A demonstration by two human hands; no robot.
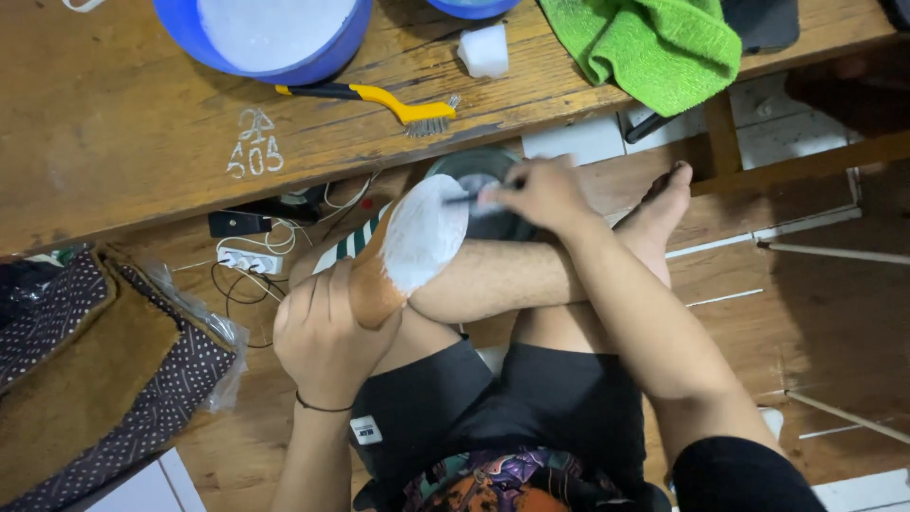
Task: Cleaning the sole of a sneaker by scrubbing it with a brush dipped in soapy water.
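My left hand [327, 334] grips the tan heel end of a shoe [374, 284] turned sole up over my crossed legs. White foam [422, 237] covers the front of the sole, and green and white stripes show along the shoe's side. My right hand [542, 194] pinches a small dark-handled brush [466, 199], its tip resting on the foamy toe end. A black band circles my left wrist. My bare foot [664, 204] lies just right of the right hand.
On the wooden table [114, 142] above are a blue basin [270, 43], a yellow-handled wire brush [398, 102], a white block [485, 49] and a green towel [654, 43]. A power strip [251, 259] with cables and a dotted fabric piece [85, 370] lie on the floor at left.
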